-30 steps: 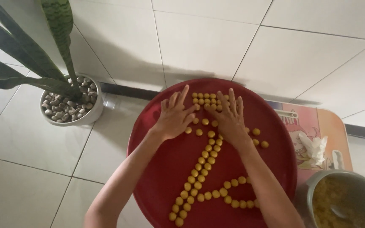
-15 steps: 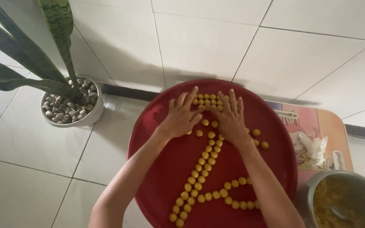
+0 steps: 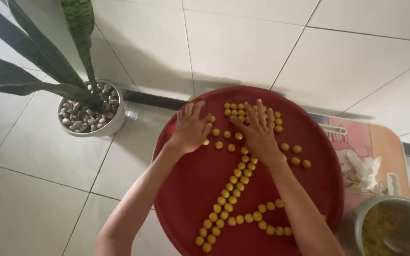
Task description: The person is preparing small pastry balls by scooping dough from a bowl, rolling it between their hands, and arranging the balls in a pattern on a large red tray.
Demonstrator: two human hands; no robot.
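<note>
Small yellow dough balls (image 3: 237,179) lie in rows on a round red tray (image 3: 186,189) that rests on the white tiled floor (image 3: 34,156). One double line of them runs diagonally from the tray's near edge up toward its middle, a shorter line branches off to the right near the bottom, and a tight cluster sits at the far rim. A few loose balls lie between the two hands and to the right of them. The left hand (image 3: 191,128) lies flat on the tray with fingers spread, its grip open, holding nothing, just beside a loose ball. The right hand (image 3: 258,130) is also spread flat, grip open, its fingertips touching the cluster at the far rim. To the left of the tray stands a white pot filled with pebbles (image 3: 90,114) and bearing a long-leaved green plant (image 3: 39,61). To the right lies a pink printed mat (image 3: 357,142) with a crumpled white tissue (image 3: 365,168), and a metal bowl of yellow mix (image 3: 392,227) sits at the lower right.
</note>
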